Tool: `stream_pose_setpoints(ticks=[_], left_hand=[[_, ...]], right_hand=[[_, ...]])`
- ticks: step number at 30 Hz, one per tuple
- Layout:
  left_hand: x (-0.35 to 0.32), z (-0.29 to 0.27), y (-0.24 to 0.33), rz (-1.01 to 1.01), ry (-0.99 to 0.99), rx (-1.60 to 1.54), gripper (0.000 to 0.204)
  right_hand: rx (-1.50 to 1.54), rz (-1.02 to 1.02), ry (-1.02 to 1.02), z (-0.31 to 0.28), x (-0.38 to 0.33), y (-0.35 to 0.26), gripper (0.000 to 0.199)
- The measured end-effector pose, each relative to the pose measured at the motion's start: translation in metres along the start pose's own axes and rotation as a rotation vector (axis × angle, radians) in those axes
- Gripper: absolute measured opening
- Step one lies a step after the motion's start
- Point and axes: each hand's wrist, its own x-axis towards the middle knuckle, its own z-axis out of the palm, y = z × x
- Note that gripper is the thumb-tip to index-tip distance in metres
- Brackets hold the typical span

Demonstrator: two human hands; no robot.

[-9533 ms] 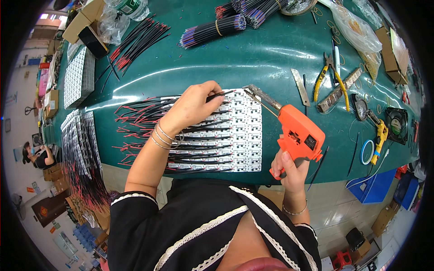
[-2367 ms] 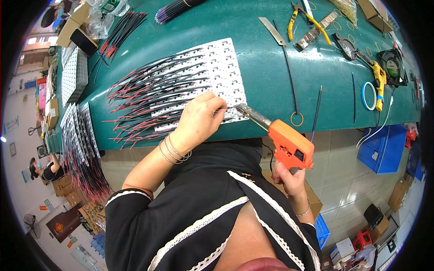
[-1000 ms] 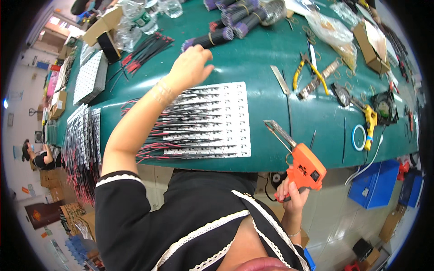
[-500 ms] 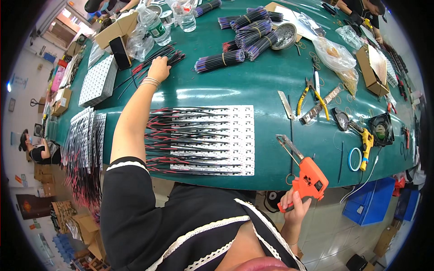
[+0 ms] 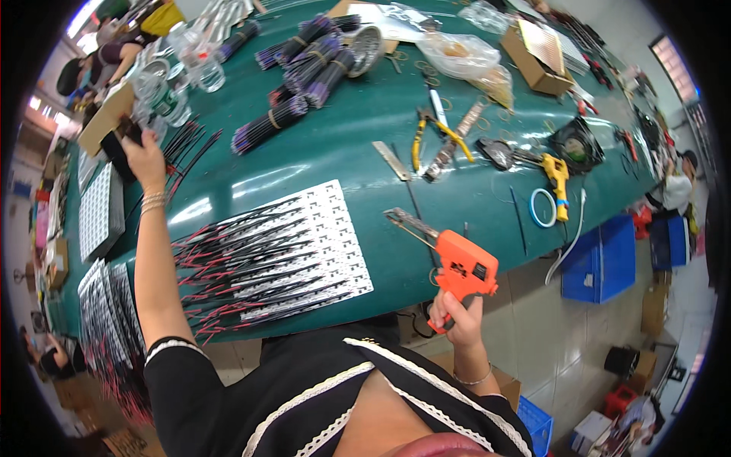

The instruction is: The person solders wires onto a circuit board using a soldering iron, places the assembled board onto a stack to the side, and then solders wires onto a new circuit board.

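Orange gun [image 5: 466,263] right of centre, held by its handle in the right hand [image 5: 459,316], fingers wrapped round the grip; metal tip points up-left, just beside the white board [image 5: 340,236] but clear of it. Board lies flat on the green surface [image 5: 304,156], left of centre, tilted in frame; black wires [image 5: 251,261] run across it in rows, red ends fanning past its left edge. Left hand [image 5: 145,160] stretched to upper left, fingers at the black phone [image 5: 116,160]; cannot tell whether they close on it. Loose wires [image 5: 187,143] just right of that hand. Stack [image 5: 100,213] of white boards below the phone; further wired boards [image 5: 106,305] at lower left, wires trailing down. Upper centre: banded bundles [image 5: 266,128], dark with purple ends. Right of centre, top half: yellow-handled pliers [image 5: 418,145], flat blade [image 5: 391,160]. Further right: yellow gun [image 5: 560,179], black fan [image 5: 576,145]. Blue bin [image 5: 601,259] below, at right.
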Motion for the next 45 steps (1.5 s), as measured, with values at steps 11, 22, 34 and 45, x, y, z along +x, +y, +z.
stream_pose_setpoints(ticks=[11, 22, 34, 45], left_hand=[[-0.006, 0.008, 0.039, -0.071, -0.212, -0.345, 0.023], [-0.136, -0.064, 0.213, 0.183, -1.359, -0.163, 0.022], [-0.203, -0.078, 0.203, -0.068, -1.42, -0.212, 0.021], [-0.196, -0.077, 0.215, -0.064, -1.452, -0.176, 0.018]], right_hand=[[-0.022, 0.021, -0.019, 0.002, -0.005, -0.002, 0.036], [0.018, 0.024, -0.065, 0.01, -0.016, 0.003, 0.041], [-0.127, 0.125, -0.085, 0.0, -0.041, 0.008, 0.044], [-0.131, 0.176, -0.11, -0.001, -0.047, 0.01, 0.048]])
